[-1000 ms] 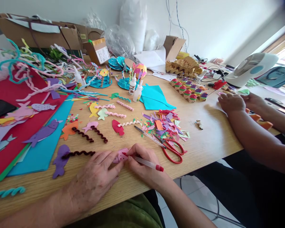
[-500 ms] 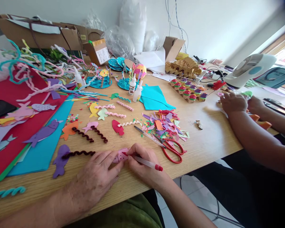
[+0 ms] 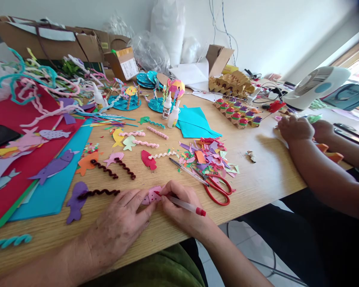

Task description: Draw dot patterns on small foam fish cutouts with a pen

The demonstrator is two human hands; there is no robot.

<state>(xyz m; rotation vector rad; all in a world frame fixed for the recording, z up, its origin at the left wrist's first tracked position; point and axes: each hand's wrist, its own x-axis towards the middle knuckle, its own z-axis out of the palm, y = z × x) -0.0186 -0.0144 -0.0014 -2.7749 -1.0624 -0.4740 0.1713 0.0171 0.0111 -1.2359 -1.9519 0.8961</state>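
A small pink paper fish (image 3: 151, 196) with dark dots lies on the table near its front edge. My left hand (image 3: 119, 215) holds it down, thumb and fingers along its left end. In my right hand (image 3: 181, 201) is a red gel pen (image 3: 187, 206), its tip on the fish and its red cap end pointing right. Just left of my left hand is a purple paper fish (image 3: 77, 201) with a dark brown twisted pipe cleaner (image 3: 100, 193). Red-handled scissors (image 3: 218, 189) and a black pen (image 3: 185, 169) lie beyond my right hand.
Colourful paper scraps (image 3: 208, 157) are heaped behind the scissors. Glue bottles (image 3: 173, 114) stand mid-table by blue sheets (image 3: 196, 122). Coloured sheets (image 3: 48, 199) cover the left side. At right, a co-worker's arms (image 3: 314, 159) rest near a white fan (image 3: 317, 87).
My hands, the fish and the red pen look almost unmoved. The co-worker's hands at the right have shifted slightly.
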